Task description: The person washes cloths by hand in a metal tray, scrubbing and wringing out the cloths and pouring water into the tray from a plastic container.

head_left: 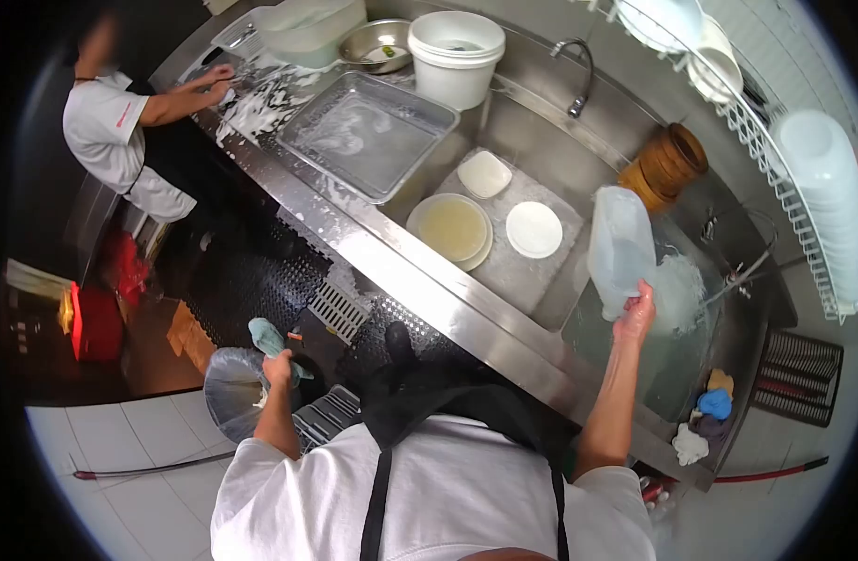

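My right hand (637, 313) is closed around the near end of a translucent plastic container (621, 238), holding it tilted over the edge of the water-filled sink basin (597, 346). Below me on the left, my left hand (278, 366) grips a grey-green cloth (268, 337) above a bin lined with a clear bag (225, 379). In the left basin lie a stack of round plates (452, 229), a white round plate (533, 230) and a squarish white dish (484, 175).
A metal tray (368, 131) lies on the soapy counter, near a white bucket (457, 65) and a steel bowl (374, 47). Brown steamer-like containers (667, 159) stand behind the sink. A rack of dishes (756, 140) hangs at upper right. Another person (120, 140) works at far left.
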`<state>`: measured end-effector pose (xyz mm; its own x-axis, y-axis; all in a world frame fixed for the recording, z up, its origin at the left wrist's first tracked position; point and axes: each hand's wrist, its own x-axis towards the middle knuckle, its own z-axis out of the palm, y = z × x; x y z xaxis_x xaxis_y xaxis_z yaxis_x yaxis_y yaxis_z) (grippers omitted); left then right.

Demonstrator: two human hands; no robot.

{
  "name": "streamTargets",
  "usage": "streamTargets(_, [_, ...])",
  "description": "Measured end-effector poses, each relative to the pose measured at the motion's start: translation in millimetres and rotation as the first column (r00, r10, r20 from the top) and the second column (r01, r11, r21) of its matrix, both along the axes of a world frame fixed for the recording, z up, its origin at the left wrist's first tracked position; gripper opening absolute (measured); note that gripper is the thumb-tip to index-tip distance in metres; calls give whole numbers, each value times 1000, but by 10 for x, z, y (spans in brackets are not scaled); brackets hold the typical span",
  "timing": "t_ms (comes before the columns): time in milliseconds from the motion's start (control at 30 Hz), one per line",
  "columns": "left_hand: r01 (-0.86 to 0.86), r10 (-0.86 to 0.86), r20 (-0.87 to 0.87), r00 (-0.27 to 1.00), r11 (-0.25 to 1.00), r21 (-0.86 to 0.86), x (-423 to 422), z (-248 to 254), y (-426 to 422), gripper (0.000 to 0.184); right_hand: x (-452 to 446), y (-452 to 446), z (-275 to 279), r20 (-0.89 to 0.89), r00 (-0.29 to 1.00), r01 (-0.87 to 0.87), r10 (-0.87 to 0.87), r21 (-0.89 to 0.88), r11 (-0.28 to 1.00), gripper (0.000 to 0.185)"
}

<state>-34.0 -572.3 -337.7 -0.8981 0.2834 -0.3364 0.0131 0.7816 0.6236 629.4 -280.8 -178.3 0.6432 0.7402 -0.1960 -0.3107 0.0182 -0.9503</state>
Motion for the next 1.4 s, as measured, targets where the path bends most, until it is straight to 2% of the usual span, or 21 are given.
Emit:
streamTargets(33, [14,-15,-22,1000,1000,-27,14,70,-26,54,-149,77,15,-17,999,-43,43,-8,999,19])
streamTargets(67, [30,-41,-82,996,990,-137,69,132,-73,53,-304,144,19,-31,992,-125,125,8,992,17])
streamTargets(167, [14,-14,1,1000,999,39,-5,-86,-215,54,-958,307,216,13,965,-262,262,-13,965,15])
streamTargets(200, [7,-7,-24,1000,1000,0,126,150,-109,50,-1113,390,202,29,955,-296,296,-22,955,17])
streamTargets(300, [-58,19,110,994,929,365,79,66,75,35,-1583,521,340,52,896,-439,442,-53,897,18])
streamTargets(433, [-60,-19,199,980,920,387,-142,-27,308,43,-2000,650,503,170,798,-563,578,-131,816,19])
streamTargets(567, [-86,30,207,978,960,266,-229,-110,322,49,-2273,710,748,232,679,-677,697,-171,716,25])
streamTargets(633, [-74,48,178,983,987,143,-229,-161,253,52,-2342,747,842,266,612,-719,744,-205,665,27])
streamTargets(733, [-64,66,187,980,998,-15,-239,-400,51,56,-2590,739,1062,237,615,-709,752,-252,659,32])
streamTargets(833, [-12,46,208,977,986,-164,-203,-521,-116,59,-2660,789,1302,278,536,-728,797,-327,603,33])
streamTargets(933, [50,2,208,978,968,-245,-180,-557,-164,59,-2718,919,1485,350,513,-642,784,-450,621,36])
streamTargets(1067, [77,-20,227,974,965,-249,-239,-676,-187,59,-2775,1220,1477,567,427,-537,705,-468,702,44])
streamTargets(1167, [109,-58,234,970,971,-213,-334,-782,-142,59,-2893,1451,1468,910,78,-356,406,-355,864,47])
streamTargets(1200, [120,-72,235,969,973,-197,-358,-798,-110,59,-3088,1386,1609,932,72,-338,356,-313,888,47])
streamTargets(1300, [150,-105,237,966,972,-182,-419,-798,17,58,-3175,1532,1599,934,-326,-415,148,-282,865,45])
streamTargets(1333, [159,-113,237,965,970,-184,-428,-784,57,58,-3160,1548,1552,958,-277,-458,72,-197,867,45])
streamTargets(1400, [185,-138,260,956,968,-168,-441,-772,121,58,-3006,1512,1516,979,-160,-378,128,-180,908,43])
